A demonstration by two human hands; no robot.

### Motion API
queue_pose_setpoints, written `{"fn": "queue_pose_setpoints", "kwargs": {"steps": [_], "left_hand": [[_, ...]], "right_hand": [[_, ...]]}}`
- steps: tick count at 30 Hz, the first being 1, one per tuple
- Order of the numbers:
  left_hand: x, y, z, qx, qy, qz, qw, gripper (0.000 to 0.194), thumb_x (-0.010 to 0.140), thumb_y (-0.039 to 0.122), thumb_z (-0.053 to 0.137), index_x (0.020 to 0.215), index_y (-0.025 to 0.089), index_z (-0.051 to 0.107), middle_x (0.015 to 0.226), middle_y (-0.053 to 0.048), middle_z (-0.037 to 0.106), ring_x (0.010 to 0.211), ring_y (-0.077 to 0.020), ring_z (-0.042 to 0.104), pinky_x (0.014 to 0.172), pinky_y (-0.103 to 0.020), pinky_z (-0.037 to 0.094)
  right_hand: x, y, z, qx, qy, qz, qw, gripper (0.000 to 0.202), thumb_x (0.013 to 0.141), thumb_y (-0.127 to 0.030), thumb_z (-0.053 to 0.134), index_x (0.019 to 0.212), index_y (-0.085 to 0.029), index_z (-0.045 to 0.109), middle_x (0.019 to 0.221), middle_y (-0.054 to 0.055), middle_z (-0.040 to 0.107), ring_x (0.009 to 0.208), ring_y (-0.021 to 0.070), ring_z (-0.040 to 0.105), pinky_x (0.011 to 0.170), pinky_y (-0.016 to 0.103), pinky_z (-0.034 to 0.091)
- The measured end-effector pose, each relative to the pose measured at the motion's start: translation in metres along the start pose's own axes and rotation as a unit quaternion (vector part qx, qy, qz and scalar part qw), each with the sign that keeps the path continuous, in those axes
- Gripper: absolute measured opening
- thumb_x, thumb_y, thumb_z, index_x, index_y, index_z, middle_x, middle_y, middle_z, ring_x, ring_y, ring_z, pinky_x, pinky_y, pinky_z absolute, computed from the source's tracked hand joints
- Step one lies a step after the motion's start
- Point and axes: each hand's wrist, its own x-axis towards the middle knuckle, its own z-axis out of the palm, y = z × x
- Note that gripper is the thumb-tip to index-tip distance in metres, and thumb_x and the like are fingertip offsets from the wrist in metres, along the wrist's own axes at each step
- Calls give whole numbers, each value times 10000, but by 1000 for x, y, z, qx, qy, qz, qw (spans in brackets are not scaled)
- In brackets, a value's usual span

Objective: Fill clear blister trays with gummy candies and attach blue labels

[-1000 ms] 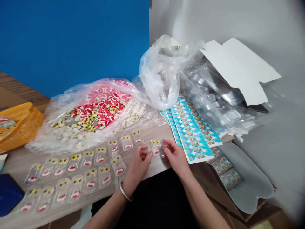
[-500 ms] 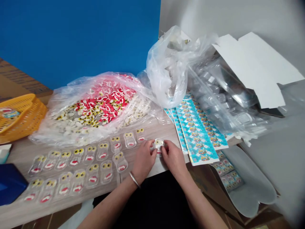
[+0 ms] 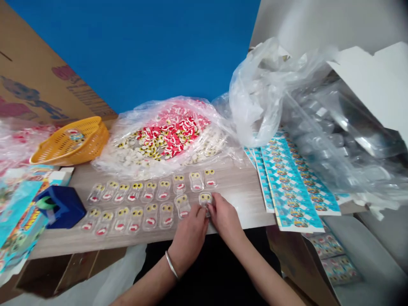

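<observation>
A small clear plastic blister shell (image 3: pixel 205 198) with two yellow eye pieces lies between my hands near the table's front edge. My left hand (image 3: pixel 192 228) has its fingers pinched together at the shell's lower left edge, hiding its lower part. At the right edge, my right hand (image 3: pixel 225 216) grips it between thumb and fingers. To the left, two rows of similar shells (image 3: pixel 149 190) lie on the wooden table, each with yellow eyes and a red-and-white mouth piece. The nearest filled shell (image 3: pixel 182 206) is just left of my left hand.
Behind the rows spreads a clear bag (image 3: pixel 165 140) of loose eyes and mouths. Blue printed card sheets (image 3: pixel 291 187) and a bag of clear shells (image 3: pixel 338 136) are at right. A yellow basket (image 3: pixel 70 142) and blue tape dispenser (image 3: pixel 62 208) stand at left.
The view has swung left, showing more of the basket, dispenser and carton. My hands and the shell between them are now closer to the rows, and my left hand has shifted lower on it.
</observation>
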Motion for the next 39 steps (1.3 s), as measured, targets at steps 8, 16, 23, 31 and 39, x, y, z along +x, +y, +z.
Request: {"fn": "queue_pose_setpoints", "kwargs": {"steps": [8,16,23,31,39], "left_hand": [[0,-22,-2,-9,53,59,997,195,987,153,387,1085,194,550,1059,-94,627,895,-219,655,830,-393,547],[17,6,1,-43,112,158,980,198,965,349,513,1118,238,571,1083,-75,656,926,-250,678,825,-395,551],[44,67,14,-106,-12,182,977,151,942,276,535,1049,226,628,1039,-65,679,885,-236,691,758,-367,555],[80,59,28,-137,48,179,973,176,944,220,491,1074,205,609,1020,-85,687,928,-239,681,838,-415,560],[77,72,36,-157,76,236,956,183,915,230,567,1079,240,647,1155,-86,684,1076,-250,654,932,-425,551]], "right_hand": [[3,-20,-3,21,21,-21,999,211,927,-229,570,1129,-189,621,934,61,732,837,207,688,746,285,492],[-59,64,-86,-89,256,69,960,273,996,-329,487,1147,-174,654,1012,102,697,913,219,650,817,317,494],[-58,111,-109,-243,252,82,933,188,926,-303,624,1061,-200,705,1114,115,673,1040,291,566,888,425,426],[-31,81,-83,-104,257,-51,959,203,976,-219,527,1112,-222,679,1172,92,688,1068,229,599,937,390,437],[-38,155,-133,-238,313,148,907,337,938,-342,577,1207,-150,640,1163,158,651,1046,305,563,871,414,428]]}}
